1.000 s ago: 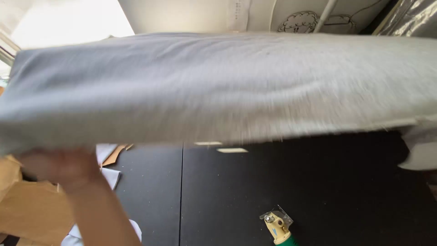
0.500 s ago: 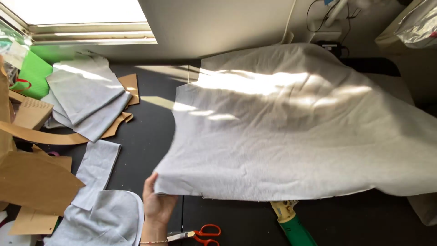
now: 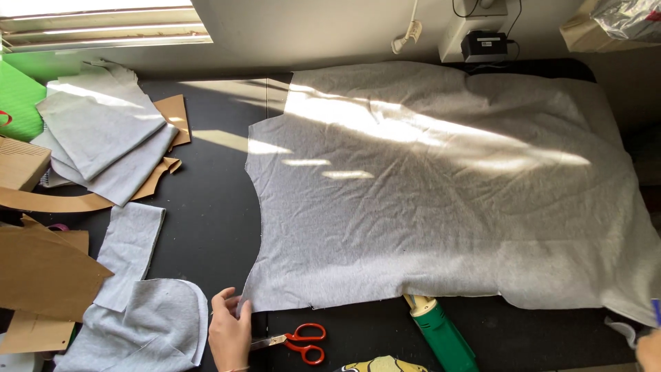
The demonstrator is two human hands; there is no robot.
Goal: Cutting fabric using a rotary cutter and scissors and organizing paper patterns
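Note:
A large grey fabric sheet (image 3: 441, 200) lies spread and slightly wrinkled over the black table (image 3: 213, 207). My left hand (image 3: 230, 332) is at the sheet's near left corner, thumb and fingers pinching its edge. Only a sliver of my right hand (image 3: 650, 348) shows at the bottom right, just below the sheet's near right corner, and its grip is hidden. Scissors (image 3: 297, 342) with orange-red handles lie right beside my left hand. A green hand tool (image 3: 441, 335) pokes out from under the sheet's near edge.
Folded grey fabric pieces (image 3: 103, 134) are stacked at the far left over brown cardboard patterns (image 3: 41, 265). Smaller grey cut pieces (image 3: 141, 320) lie near my left hand. A black box and cables (image 3: 484, 45) sit at the wall. A green board (image 3: 19, 96) lies far left.
The sheet, held up in the air and billowing earlier, has come down flat on the table. My left hand has lowered with its corner to the table's near edge.

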